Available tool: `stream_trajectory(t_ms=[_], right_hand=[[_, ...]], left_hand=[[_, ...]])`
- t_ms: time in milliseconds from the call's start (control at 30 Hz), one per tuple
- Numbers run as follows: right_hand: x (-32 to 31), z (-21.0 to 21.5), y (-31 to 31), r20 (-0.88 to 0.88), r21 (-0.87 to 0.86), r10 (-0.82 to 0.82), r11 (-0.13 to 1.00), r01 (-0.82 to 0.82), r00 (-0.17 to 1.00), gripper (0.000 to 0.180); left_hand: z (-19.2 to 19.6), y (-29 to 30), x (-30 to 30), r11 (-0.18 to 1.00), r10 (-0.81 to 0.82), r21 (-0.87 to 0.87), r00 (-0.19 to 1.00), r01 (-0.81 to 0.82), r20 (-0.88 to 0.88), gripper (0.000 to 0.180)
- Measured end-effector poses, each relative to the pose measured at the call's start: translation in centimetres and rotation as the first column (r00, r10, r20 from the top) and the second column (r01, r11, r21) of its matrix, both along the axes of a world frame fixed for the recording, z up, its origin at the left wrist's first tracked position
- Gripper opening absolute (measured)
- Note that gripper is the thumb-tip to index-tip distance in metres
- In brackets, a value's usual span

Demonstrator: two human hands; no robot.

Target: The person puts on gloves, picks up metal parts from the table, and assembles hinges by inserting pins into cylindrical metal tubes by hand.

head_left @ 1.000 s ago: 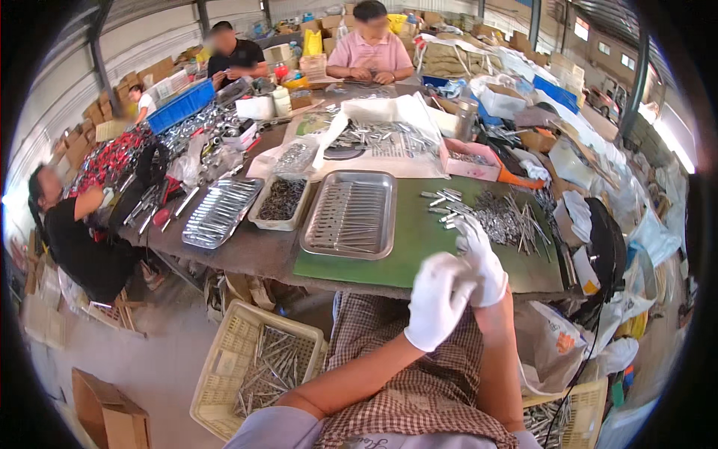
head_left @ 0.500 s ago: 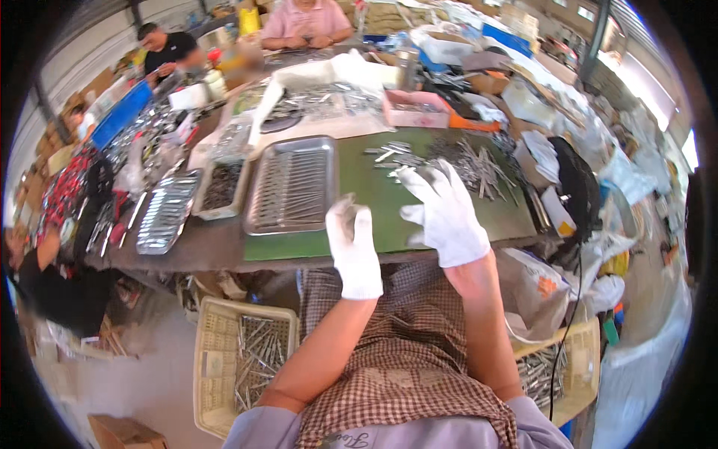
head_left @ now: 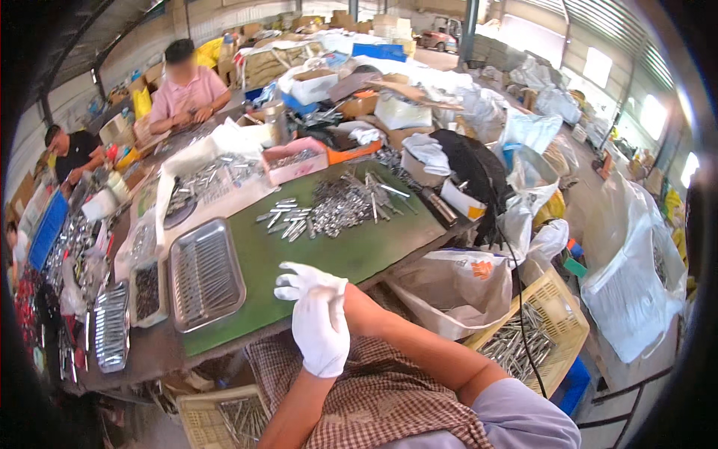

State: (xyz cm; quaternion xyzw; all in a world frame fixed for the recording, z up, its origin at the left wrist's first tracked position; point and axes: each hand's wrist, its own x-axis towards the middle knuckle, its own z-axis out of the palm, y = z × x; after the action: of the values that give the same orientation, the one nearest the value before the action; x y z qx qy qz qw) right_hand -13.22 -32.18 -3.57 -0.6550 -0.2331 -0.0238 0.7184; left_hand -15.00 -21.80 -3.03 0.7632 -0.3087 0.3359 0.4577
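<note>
Seemingly adjusting gloves, the left hand (head_left: 320,338) appears to pinch the white glove (head_left: 320,277) on the spread-fingered right hand (head_left: 305,283) by the tabletop (head_left: 152,348), and the next move likely calls for letting go.

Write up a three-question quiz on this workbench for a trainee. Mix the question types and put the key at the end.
1. True or false: the left hand and the right hand both wear white gloves.

2. What colour is the mat under the loose metal pieces?
A) Red
B) Green
C) White

3. Fill in the blank: close to the hands, slim metal pieces lie side by side in a shallow silver ____.

Key:
1. True
2. B, green
3. Tray
</note>
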Motion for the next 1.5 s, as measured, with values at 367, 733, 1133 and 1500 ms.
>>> stream_trajectory(t_ms=[367,733,1133,1500], right_hand=[[-0.2,0.3,-1.4,-0.245,0.375,-0.162,0.893,0.248,0.956,0.039],[0.7,-0.4,-0.6,-0.477,0.647,-0.021,0.668,0.367,0.879,0.027],[4.5,-1.1,-3.9,0.037,0.549,0.017,0.835,-0.035,0.999,0.036],[3.0,4.4,-1.3,-0.195,0.889,0.023,0.426,0.167,0.981,0.063]], left_hand=[[-4.0,-0.8,-0.2,0.984,-0.095,-0.172,0.948,0.044,-0.303,0.011],[-1.4,-1.4,1.1,0.999,-0.013,-0.033,0.982,0.007,-0.188,0.013],[-0.3,-1.1,0.0,0.954,-0.246,0.205,0.962,0.219,0.117,0.022],[-2.1,-0.7,-1.0,0.847,0.043,0.527,0.978,0.073,-0.205,0.022]])
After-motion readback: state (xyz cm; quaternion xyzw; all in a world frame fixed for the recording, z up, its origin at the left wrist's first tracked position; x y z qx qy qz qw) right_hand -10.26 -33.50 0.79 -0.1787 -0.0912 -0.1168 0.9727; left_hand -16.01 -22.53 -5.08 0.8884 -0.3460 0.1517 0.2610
